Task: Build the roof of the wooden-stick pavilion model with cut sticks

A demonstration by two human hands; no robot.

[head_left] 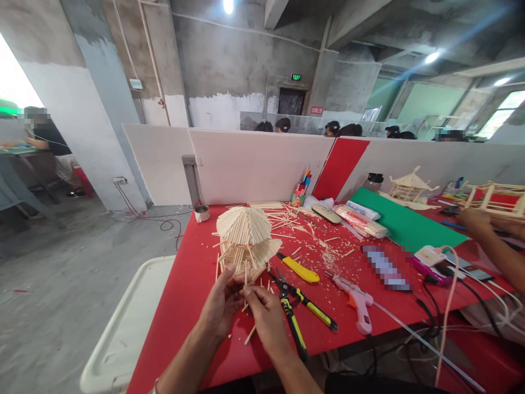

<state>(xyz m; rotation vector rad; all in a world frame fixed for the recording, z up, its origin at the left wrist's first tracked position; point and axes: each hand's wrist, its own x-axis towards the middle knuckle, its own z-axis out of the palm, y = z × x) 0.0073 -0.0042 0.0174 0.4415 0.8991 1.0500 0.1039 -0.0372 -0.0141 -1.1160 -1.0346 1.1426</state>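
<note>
A small pavilion model [245, 225] built of thin wooden sticks stands on the red tabletop before me, with a layered, sloping roof. At its near side, my right hand [264, 312] pinches a short upright wooden stick [246, 272] between thumb and fingers. Just left of it, my left hand [221, 306] is closed with curled fingers close against the model's base; what lies in them is hidden. Right of my hands rest cutters with yellow-black handles [290, 320], a yellow utility knife [302, 270] and a pink glue gun [359, 303].
Loose sticks and chips litter the red table [184, 328]. Behind are a metal cup [202, 213], a pen holder [298, 197] and bagged sticks [361, 220]. Cables trail at right, near a green board [404, 221] and another person's hand [476, 221]. A white partition [262, 164] borders the back.
</note>
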